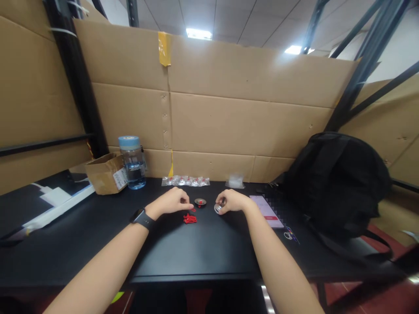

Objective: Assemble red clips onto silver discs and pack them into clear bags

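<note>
My left hand (176, 201), with a dark watch on its wrist, pinches a thin red cord (193, 209) just above the black table. Under its fingertips lies a small pile of red cords (190, 218). Between my hands rests a small round metal disc (200, 201), shaped like a finger cymbal, with a red loop at its middle. My right hand (231, 201) has its fingers closed on the edge of a second, shiny metal disc (218, 209), tilted close to the tabletop. The fingers partly cover this disc.
Against the cardboard wall lie a row of clear packets (185, 181) and a clear plastic bag (235, 181). A water bottle (132, 163) and a cardboard box (106, 174) stand left. Right are a phone (266, 211), a key ring (288, 236) and a black backpack (340, 187).
</note>
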Motion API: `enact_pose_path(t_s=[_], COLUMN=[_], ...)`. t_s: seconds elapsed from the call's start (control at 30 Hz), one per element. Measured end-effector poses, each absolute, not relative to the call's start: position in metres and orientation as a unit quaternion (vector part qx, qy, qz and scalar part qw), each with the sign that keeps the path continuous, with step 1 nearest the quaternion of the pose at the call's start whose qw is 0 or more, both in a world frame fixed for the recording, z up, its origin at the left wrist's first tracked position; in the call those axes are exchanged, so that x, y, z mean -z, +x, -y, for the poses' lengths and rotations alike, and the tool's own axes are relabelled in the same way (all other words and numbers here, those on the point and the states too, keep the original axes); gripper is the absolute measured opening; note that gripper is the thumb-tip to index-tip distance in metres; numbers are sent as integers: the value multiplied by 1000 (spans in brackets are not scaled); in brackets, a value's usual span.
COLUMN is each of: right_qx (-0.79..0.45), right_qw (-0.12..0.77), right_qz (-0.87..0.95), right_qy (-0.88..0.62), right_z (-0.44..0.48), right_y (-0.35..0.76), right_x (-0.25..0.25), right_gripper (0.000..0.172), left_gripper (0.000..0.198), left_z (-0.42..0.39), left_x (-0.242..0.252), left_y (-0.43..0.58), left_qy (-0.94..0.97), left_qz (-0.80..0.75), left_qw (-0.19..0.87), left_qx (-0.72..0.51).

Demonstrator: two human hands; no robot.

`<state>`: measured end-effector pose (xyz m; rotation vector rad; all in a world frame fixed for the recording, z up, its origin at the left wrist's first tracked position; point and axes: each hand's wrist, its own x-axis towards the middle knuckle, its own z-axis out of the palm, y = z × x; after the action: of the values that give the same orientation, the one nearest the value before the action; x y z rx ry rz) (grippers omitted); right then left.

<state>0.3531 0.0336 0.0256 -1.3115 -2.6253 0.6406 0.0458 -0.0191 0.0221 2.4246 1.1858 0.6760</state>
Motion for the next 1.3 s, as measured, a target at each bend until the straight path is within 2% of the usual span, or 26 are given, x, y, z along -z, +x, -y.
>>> enact_pose_path(t_s=[0.13,0.27,0.33,0.4,0.53,0.67,0.8,0.9,1.2,1.3], right_qx=[-201,-201,-172,-134,-107,-91,-129,-146,-221,-276], right_qw=[63,91,140,183,210,246,329,374,361,323], right_qz=[875,880,891,906,913,908,902,890,882,880], right_qy=[-436,-422,-396,-356,-332,-326,-247,-216,-207,-211], right_z=[-33,-29,-25,-22,-21,-24,-20,-14,-7,-8], right_y=[350,341,331,319,297,292,293,293,290,294], right_x=[-23,-22,-19,-15,-1,4,-6,-14,-18,-20], right_gripper=[49,53,47,34,25,18,15,13,13,17], left_gripper=[35,35,37,39,42,32,30,29,27,25], left_z=[17,21,22,23,21,18,16,15,17,17], left_x=[-20,-23,-24,-25,-22,-18,-17,-16,-15,-15], left_y=[42,45,46,47,47,50,56,60,59,60], left_qy=[866,881,884,885,880,863,840,844,833,827], left_qz=[-401,-407,-413,-419,-441,-447,-429,-402,-377,-385], left_qw=[205,177,165,152,111,112,90,128,266,268], left_qx=[-219,-165,-142,-132,-134,-207,-320,-332,-307,-310])
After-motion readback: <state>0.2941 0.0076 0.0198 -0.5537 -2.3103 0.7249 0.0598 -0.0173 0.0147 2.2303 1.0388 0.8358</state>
